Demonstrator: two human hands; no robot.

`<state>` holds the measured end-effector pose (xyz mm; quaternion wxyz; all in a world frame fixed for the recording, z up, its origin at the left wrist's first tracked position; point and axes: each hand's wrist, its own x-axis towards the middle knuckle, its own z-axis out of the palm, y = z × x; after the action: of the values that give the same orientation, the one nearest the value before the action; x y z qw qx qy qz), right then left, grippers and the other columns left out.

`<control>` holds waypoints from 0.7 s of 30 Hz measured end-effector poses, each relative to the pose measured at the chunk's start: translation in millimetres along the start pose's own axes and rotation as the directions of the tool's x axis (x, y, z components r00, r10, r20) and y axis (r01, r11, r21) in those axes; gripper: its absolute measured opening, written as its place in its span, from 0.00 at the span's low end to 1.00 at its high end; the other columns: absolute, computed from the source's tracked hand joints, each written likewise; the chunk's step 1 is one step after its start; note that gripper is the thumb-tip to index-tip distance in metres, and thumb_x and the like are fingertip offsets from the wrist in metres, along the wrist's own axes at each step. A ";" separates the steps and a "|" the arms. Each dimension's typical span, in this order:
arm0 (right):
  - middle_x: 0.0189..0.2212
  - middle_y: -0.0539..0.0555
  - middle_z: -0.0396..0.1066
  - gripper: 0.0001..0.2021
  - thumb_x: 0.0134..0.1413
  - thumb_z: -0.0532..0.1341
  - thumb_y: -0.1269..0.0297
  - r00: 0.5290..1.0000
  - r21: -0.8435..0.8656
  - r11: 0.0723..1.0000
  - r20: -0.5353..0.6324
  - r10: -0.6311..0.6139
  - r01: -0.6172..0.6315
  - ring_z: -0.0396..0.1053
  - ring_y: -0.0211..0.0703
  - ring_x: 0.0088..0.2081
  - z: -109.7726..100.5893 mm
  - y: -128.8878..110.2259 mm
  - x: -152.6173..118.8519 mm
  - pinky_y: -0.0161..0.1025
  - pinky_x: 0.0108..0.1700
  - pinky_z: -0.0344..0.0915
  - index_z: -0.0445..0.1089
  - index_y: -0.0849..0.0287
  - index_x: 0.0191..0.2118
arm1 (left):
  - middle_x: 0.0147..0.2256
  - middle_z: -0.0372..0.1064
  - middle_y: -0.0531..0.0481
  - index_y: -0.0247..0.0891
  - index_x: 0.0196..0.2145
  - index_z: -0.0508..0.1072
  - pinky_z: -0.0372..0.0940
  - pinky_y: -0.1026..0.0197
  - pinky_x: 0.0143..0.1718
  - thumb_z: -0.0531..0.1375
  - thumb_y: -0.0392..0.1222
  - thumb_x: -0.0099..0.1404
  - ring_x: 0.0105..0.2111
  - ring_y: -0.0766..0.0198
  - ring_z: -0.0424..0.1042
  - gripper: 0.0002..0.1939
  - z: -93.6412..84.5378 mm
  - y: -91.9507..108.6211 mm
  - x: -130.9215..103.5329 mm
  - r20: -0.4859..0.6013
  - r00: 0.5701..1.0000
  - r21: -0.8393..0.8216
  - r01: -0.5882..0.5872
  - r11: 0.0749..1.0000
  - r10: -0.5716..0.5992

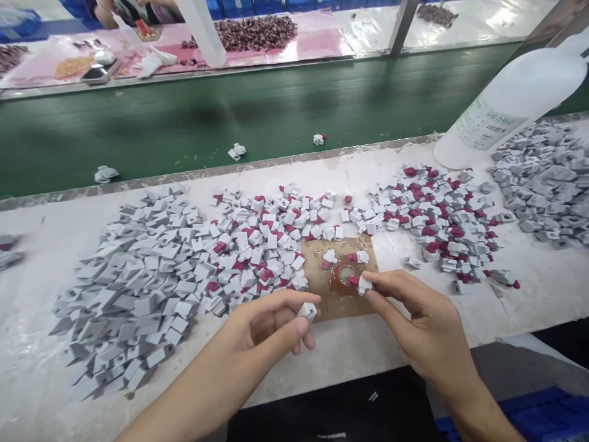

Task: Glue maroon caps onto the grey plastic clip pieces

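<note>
Between thumb and index finger, my left hand (276, 325) holds a small grey plastic block (307, 311) with a hole in its end. My right hand (414, 313) pinches a small white piece with a dark red end (364, 285). That red end is over a small round dish (346, 274) of clear liquid, and I cannot tell whether it touches the liquid. The dish sits on a wet brown cardboard piece (317, 307). Two more white-and-red pieces, one of them a white-and-red piece (359, 257) at the back, lie on the cardboard.
Grey blocks (138, 288) are heaped at the left. White-and-red pieces (442, 221) lie in piles behind and right of the cardboard. A white bottle (510, 104) stands at the right, before more grey pieces (547, 184). Beyond runs a green conveyor belt (184, 129); a person's hands are at the far table.
</note>
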<state>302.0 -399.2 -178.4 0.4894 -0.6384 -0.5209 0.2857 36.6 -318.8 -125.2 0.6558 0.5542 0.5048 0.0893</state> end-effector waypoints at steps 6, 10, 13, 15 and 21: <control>0.46 0.52 0.91 0.08 0.72 0.76 0.62 0.994 0.146 0.986 -0.063 0.086 -0.076 0.90 0.51 0.45 -4.8 -13.2 2.0 0.42 0.45 0.89 0.92 0.42 0.51 | 0.40 0.88 0.49 0.52 0.43 0.89 0.80 0.59 0.39 0.79 0.54 0.69 0.38 0.55 0.85 0.10 17.1 10.6 16.9 -0.196 0.968 -0.102 -0.178 0.979 0.156; 0.47 0.53 0.92 0.08 0.70 0.79 0.58 0.983 0.393 0.903 0.004 0.186 -0.173 0.92 0.54 0.47 -5.2 -17.2 7.8 0.45 0.48 0.91 0.92 0.42 0.52 | 0.39 0.89 0.52 0.51 0.41 0.89 0.86 0.57 0.45 0.82 0.45 0.64 0.41 0.54 0.89 0.09 38.2 19.0 35.4 -0.231 0.950 -0.298 -0.273 0.914 0.209; 0.49 0.53 0.92 0.09 0.69 0.80 0.58 0.978 0.471 0.858 0.060 0.199 -0.204 0.92 0.53 0.49 -4.7 -15.1 10.9 0.42 0.51 0.91 0.92 0.41 0.52 | 0.43 0.91 0.51 0.50 0.42 0.90 0.87 0.56 0.52 0.82 0.44 0.67 0.46 0.53 0.91 0.08 49.2 22.7 45.5 -0.165 0.953 -0.396 -0.301 0.868 0.255; 0.50 0.53 0.92 0.09 0.69 0.81 0.57 0.974 0.484 0.846 0.080 0.213 -0.224 0.92 0.53 0.49 -5.3 -13.1 11.9 0.43 0.52 0.91 0.92 0.41 0.52 | 0.44 0.91 0.51 0.50 0.43 0.91 0.87 0.55 0.54 0.81 0.44 0.68 0.48 0.53 0.92 0.07 53.3 23.9 49.4 -0.138 0.953 -0.428 -0.304 0.851 0.271; 0.49 0.53 0.92 0.09 0.67 0.81 0.58 0.974 0.458 0.861 0.061 0.220 -0.223 0.92 0.54 0.50 -7.8 -13.9 12.2 0.44 0.52 0.91 0.93 0.41 0.51 | 0.45 0.92 0.50 0.49 0.44 0.91 0.87 0.55 0.54 0.84 0.44 0.65 0.48 0.51 0.92 0.11 55.7 24.0 52.2 -0.118 0.952 -0.483 -0.305 0.821 0.284</control>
<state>307.1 -390.5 -161.0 0.5892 -0.5583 -0.3628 0.4578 114.3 -310.1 -141.8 0.7438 0.4364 0.3865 0.3271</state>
